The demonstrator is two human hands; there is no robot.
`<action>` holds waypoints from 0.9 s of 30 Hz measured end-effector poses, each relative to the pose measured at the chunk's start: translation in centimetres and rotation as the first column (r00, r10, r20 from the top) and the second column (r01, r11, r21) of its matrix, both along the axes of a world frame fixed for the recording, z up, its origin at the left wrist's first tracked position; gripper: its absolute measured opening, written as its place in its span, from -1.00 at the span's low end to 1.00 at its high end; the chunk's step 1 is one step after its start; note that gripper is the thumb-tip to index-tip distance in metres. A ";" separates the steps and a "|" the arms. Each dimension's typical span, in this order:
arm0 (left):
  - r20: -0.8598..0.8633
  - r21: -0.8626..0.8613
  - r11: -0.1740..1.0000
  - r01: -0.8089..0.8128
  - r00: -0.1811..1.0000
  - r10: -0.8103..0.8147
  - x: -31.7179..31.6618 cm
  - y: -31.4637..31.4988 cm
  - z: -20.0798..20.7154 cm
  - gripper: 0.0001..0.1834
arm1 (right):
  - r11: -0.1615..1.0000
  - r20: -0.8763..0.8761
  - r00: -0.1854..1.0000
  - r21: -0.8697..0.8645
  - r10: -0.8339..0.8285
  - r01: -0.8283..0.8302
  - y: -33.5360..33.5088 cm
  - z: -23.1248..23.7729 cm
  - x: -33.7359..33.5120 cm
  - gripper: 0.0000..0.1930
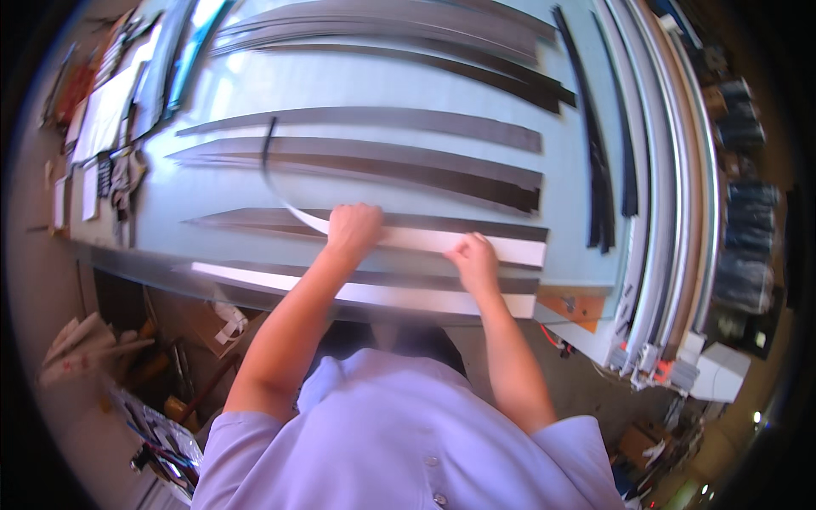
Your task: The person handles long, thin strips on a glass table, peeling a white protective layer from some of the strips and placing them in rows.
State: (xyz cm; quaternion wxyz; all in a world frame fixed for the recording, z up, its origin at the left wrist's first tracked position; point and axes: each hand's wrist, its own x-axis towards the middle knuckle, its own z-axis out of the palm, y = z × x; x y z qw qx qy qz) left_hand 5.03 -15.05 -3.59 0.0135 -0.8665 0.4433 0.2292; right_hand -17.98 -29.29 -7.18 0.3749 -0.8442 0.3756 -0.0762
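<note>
My left hand is closed on a long narrow strip. The strip's free end curves up and away to the far left, dark at the tip and white near my fingers. To its right, my right hand has thumb and fingers pinched together at a white band. What sits between those fingertips is too small to make out. The band lies along a dark grey flat piece, tapered at its left end. Nearer me, a similar piece with a white band lies along the table's front edge.
More grey tapered pieces lie in rows across the pale table. Dark strips rest at the right, beside long rails. Tools and a teal object are at the far left. Cardboard sits below the table.
</note>
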 end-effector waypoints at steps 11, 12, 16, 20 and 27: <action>-0.084 0.162 0.912 -0.378 0.915 0.394 17.8 18.4 3.8 -0.70 | 0.999 -0.163 0.986 0.006 -0.044 0.045 0.7 2.2 2.3 -0.55; -0.102 0.181 0.895 -0.407 0.898 0.428 18.5 19.1 3.8 -0.69 | 0.999 -0.173 0.984 0.002 -0.047 0.048 0.8 2.3 2.4 -0.55; -0.133 0.064 0.901 -0.429 0.891 0.434 19.7 21.0 1.9 -0.66 | 0.999 -0.191 0.980 -0.009 -0.046 0.045 0.9 2.3 2.4 -0.55; -0.158 0.030 0.893 -0.448 0.880 0.447 19.8 21.3 1.4 -0.65 | 0.999 -0.203 0.978 -0.013 -0.046 0.044 0.9 2.3 2.6 -0.55; -0.192 0.077 0.882 -0.465 0.861 0.471 20.4 21.3 1.3 -0.61 | 0.998 -0.207 0.977 -0.044 -0.044 0.035 0.8 2.0 2.5 -0.56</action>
